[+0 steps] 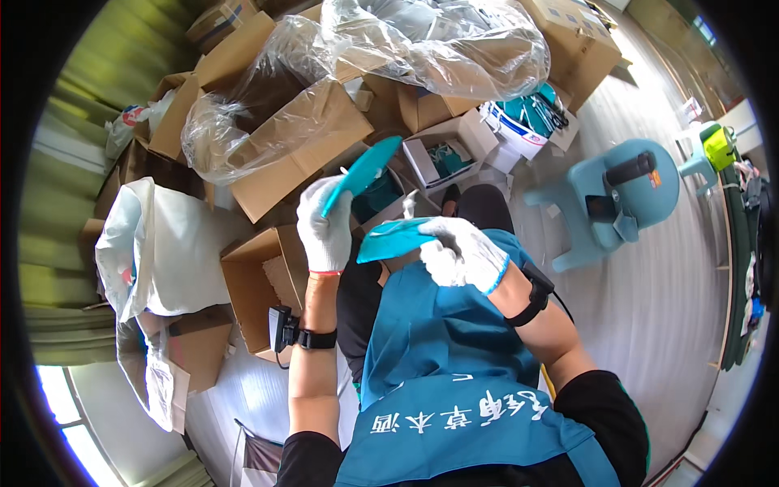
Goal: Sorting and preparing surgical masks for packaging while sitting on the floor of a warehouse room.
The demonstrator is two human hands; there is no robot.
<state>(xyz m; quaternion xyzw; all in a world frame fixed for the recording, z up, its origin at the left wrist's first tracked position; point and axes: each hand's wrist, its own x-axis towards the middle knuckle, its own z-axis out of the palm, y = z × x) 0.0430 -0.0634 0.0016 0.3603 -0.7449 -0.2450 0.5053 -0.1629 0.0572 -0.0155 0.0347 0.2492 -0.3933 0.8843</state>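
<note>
My left hand (324,227), in a white knit glove with a red cuff edge, is closed on a flat teal piece (369,169) with a rounded outline, held up and tilted. Beside it, in front of my apron, my right hand (464,253), in a white glove with a blue cuff edge, pinches a teal pouch-like piece (391,242) by its right end. A small white tuft (410,204) shows just above that piece; I cannot tell whether it is attached. The two teal pieces are apart, and their exact kind is not plain.
Large cardboard boxes with clear plastic liners (292,138) stand ahead. A small box (442,156) and a white bucket (519,130) hold teal pieces. At left are a white sack (178,252) and an open box (264,280). A blue plastic chair (649,203) stands right.
</note>
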